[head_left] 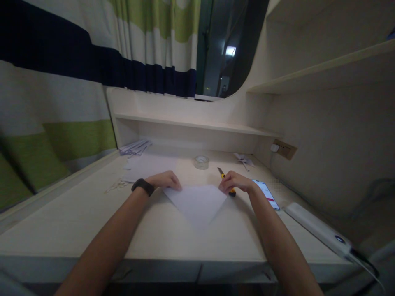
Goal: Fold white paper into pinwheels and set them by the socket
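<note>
1. While a phone (266,194) glows at the right of the desk (77,213), its screen shows only a red mark and pale lines; no wording on it can be read from this spot, and no brand or label shows on anything else in view.
2. At the centre of the desk lies a white sheet of paper (196,202), folded into a triangle with its long edge away from the person and its point toward them; it is plain, unprinted and flat on the wood.
3. The left hand (164,180), a dark band at its wrist, rests palm down on the sheet's far left corner, fingers loosely curled and pressing on the paper, gripping nothing.
4. The right hand (236,183) presses its fingertips on the sheet's far right corner, palm down, grasping nothing.
5. Just behind the right hand lies a yellow utility knife (226,181), blade pointing away, partly hidden by the fingers; whether the hand touches it cannot be told.
6. A roll of clear tape (201,162) sits farther back, near the middle of the desk.
7. Loose papers (135,147) lie at the back left, under a low shelf (191,123).
8. A white bar-shaped device (317,229) with a cable rests along the desk's right edge, near the phone.
9. Striped curtains (92,61) in white, green and navy hang behind.
</note>
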### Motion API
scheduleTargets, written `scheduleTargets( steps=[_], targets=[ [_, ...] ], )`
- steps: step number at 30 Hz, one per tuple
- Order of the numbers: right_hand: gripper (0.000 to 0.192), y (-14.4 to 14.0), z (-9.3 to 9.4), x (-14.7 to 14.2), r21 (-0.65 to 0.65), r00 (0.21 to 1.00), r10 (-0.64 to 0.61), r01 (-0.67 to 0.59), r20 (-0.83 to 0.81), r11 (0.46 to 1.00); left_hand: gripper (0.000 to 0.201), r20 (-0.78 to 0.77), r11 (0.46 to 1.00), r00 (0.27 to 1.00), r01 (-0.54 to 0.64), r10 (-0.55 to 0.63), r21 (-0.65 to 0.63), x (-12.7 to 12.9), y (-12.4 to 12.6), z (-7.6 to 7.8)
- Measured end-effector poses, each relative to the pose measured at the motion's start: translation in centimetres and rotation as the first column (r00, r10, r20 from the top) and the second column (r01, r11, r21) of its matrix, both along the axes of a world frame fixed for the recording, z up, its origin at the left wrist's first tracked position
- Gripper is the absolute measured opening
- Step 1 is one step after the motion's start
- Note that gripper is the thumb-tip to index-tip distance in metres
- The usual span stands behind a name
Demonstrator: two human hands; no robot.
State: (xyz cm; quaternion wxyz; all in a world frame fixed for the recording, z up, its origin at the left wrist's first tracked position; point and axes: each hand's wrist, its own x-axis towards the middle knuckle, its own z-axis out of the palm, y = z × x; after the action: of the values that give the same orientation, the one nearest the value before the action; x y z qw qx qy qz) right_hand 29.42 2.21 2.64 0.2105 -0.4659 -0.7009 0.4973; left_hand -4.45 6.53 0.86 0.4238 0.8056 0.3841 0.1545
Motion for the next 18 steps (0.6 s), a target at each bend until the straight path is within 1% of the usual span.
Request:
scheduleTargets(
  steps=[2, 3, 4, 5, 6, 7, 8, 9, 11, 12, 13, 15, 16, 18],
  targets=[
    [0.027, 0.3, -0.2, 0.2, 0.097, 0.983, -0.134, 0.147, -0.125, 0.984, 0.022, 0.068, 0.999, 0.997, -0.045, 0.044, 0.012, -0.2, -0.1, 0.2],
    [0.031, 0.5, -0.3, 0.1, 0.136, 0.953, -0.208, 0.242, -0.221, 0.961, 0.025, 0.121, 0.997, 0.989, -0.082, 0.080, 0.008, -0.2, -0.1, 0.3],
    [0.037, 0.6, -0.5, -0.2, 0.147, 0.907, -0.268, 0.328, -0.324, 0.933, 0.029, 0.186, 0.991, 0.974, -0.135, 0.133, -0.005, -0.1, -0.1, 0.2],
    [0.043, 0.7, -0.6, -0.7, 0.125, 0.859, -0.296, 0.378, -0.418, 0.917, 0.032, 0.262, 0.980, 0.944, -0.198, 0.199, -0.029, 0.2, -0.1, 0.2],
    [0.048, 0.7, -0.8, -1.2, 0.087, 0.815, -0.301, 0.392, -0.496, 0.916, 0.034, 0.343, 0.962, 0.900, -0.263, 0.270, -0.066, 0.5, 0.0, 0.0],
    [0.052, 0.8, -1.0, -1.9, 0.039, 0.781, -0.295, 0.378, -0.550, 0.925, 0.037, 0.428, 0.941, 0.838, -0.319, 0.337, -0.116, 0.9, 0.0, -0.2],
    [0.052, 0.8, -1.3, -2.7, -0.003, 0.750, -0.290, 0.359, -0.594, 0.934, 0.040, 0.513, 0.920, 0.765, -0.350, 0.390, -0.177, 1.4, 0.1, -0.5],
    [0.050, 0.8, -1.6, -3.5, -0.041, 0.713, -0.296, 0.351, -0.635, 0.935, 0.042, 0.577, 0.907, 0.700, -0.349, 0.421, -0.238, 1.9, 0.1, -0.8],
    [0.041, 0.9, -2.3, -5.1, -0.117, 0.630, -0.326, 0.350, -0.705, 0.929, 0.045, 0.666, 0.902, 0.607, -0.293, 0.432, -0.317, 3.1, 0.0, -1.5],
    [0.037, 0.9, -2.8, -5.9, -0.159, 0.581, -0.357, 0.364, -0.731, 0.918, 0.045, 0.698, 0.904, 0.574, -0.268, 0.428, -0.333, 3.7, -0.1, -1.9],
    [0.033, 1.0, -3.2, -6.7, -0.193, 0.542, -0.380, 0.370, -0.750, 0.909, 0.044, 0.724, 0.898, 0.531, -0.270, 0.440, -0.348, 4.3, -0.3, -2.2],
    [0.029, 1.1, -3.9, -7.8, -0.227, 0.508, -0.394, 0.360, -0.766, 0.905, 0.042, 0.755, 0.888, 0.468, -0.274, 0.459, -0.370, 5.4, -0.8, -2.6],
    [0.027, 1.2, -4.2, -8.1, -0.228, 0.486, -0.402, 0.378, -0.776, 0.897, 0.041, 0.758, 0.883, 0.455, -0.278, 0.467, -0.378, 5.9, -1.2, -2.8],
    [0.022, 1.3, -4.4, -8.4, -0.220, 0.448, -0.434, 0.452, -0.782, 0.864, 0.040, 0.741, 0.897, 0.506, -0.218, 0.440, -0.384, 6.7, -1.9, -2.7]
  ],
)
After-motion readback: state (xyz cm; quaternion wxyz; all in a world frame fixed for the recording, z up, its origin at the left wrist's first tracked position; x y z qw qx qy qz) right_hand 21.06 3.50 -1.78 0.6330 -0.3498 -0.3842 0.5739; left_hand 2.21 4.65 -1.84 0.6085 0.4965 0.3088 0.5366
